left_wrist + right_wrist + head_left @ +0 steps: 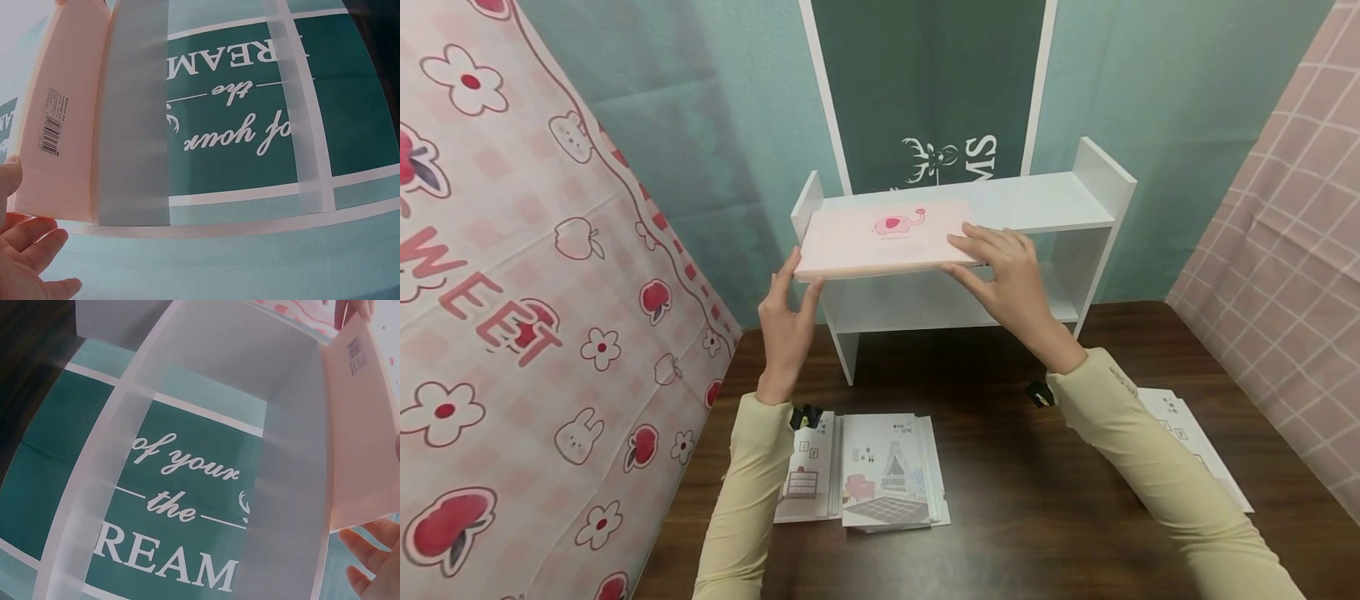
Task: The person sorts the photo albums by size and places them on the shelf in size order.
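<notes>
A pink notebook [850, 242] with an elephant on its cover lies tilted at the upper left of the white shelf [1030, 200], its near edge jutting past the top board. My left hand [786, 321] holds its left near corner, thumb at the front edge. At the right end, my right hand [1003, 271] grips it with fingers over the cover and thumb by the near edge. From below, the left wrist view shows the notebook's underside [72, 106] with a barcode, next to the left hand [28, 256]. The right hand [375, 556] touches the opposite end in the right wrist view.
White booklets [887, 475] lie in two stacks on the dark wooden table [1000, 500] in front of the shelf. More booklets [1195, 442] lie beside the right forearm. Patterned cloths hang left and right; a green banner [925, 75] hangs behind.
</notes>
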A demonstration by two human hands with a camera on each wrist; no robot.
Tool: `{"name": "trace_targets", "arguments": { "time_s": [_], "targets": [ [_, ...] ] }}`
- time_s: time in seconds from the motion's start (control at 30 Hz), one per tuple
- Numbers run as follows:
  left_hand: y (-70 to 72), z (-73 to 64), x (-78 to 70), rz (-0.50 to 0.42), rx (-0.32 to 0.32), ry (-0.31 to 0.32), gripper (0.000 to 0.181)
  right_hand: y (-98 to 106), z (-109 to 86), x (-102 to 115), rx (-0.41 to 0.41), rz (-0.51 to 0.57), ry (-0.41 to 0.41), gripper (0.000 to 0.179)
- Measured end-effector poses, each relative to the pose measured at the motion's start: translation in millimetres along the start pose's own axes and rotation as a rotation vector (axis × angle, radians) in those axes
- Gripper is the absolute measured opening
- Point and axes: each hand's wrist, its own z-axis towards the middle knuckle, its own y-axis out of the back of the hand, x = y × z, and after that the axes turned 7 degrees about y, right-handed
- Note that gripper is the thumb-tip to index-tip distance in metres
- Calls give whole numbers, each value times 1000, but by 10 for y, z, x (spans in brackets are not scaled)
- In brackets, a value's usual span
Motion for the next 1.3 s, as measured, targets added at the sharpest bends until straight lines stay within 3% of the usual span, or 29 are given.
{"name": "trace_targets", "arguments": {
  "time_s": [0.2, 0.3, 0.9, 1.3],
  "targets": [
    [-65, 53, 272, 2, -18, -21, 50, -15, 13, -11, 13, -4, 3, 45],
    [-77, 69, 320, 3, -22, -30, 50, -23, 23, -20, 15, 5, -2, 45],
    [-109, 137, 340, 79, -18, -25, 45, -86, 39, -71, 40, 54, -46, 45],
    [-108, 148, 334, 145, -14, 0, 49, -108, 33, -54, 90, 22, -69, 43]
  ]
}}
